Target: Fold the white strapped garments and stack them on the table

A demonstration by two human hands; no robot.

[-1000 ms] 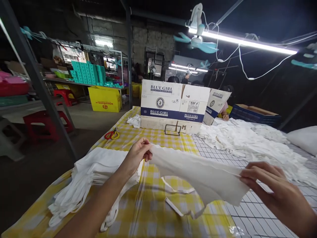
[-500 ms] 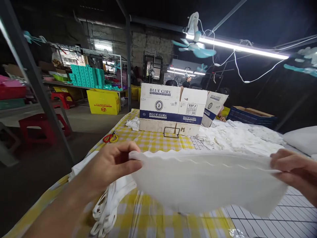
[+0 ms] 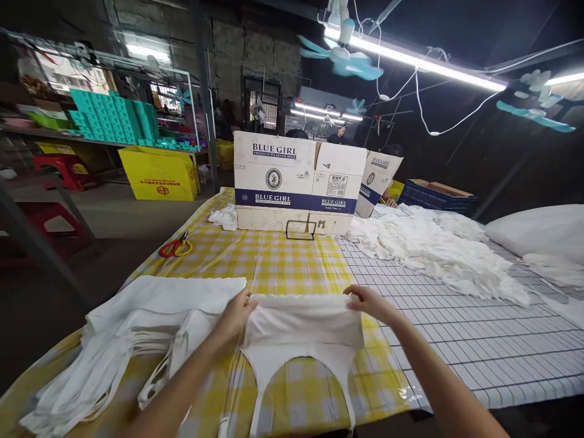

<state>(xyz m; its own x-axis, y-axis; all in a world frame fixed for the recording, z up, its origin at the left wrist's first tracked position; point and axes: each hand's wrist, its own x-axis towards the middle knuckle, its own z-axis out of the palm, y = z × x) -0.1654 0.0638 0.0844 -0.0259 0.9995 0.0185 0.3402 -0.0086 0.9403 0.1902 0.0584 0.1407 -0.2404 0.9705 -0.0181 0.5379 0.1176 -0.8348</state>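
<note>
A white camisole (image 3: 303,325) with thin straps lies spread on the yellow checked cloth, its hem at the far side and its straps toward me. My left hand (image 3: 238,311) pinches the hem's left corner. At the right corner, my right hand (image 3: 367,302) has its fingers closed on the same hem. Left of it lies a stack of white camisoles (image 3: 159,298), with several straps hanging toward the near edge; my left forearm crosses in front of part of it.
Red and yellow-handled scissors (image 3: 176,246) lie at the table's left edge. A Blue Girl carton (image 3: 274,182) stands at the back, a black wire stand (image 3: 301,231) before it. A heap of white garments (image 3: 424,243) covers the right rear. A person (image 3: 337,135) is beyond the carton.
The camisole was stretched in the air between my hands; now it is down on the cloth, flat, with its straps showing. My hands moved lower and closer together, and the view turned right.
</note>
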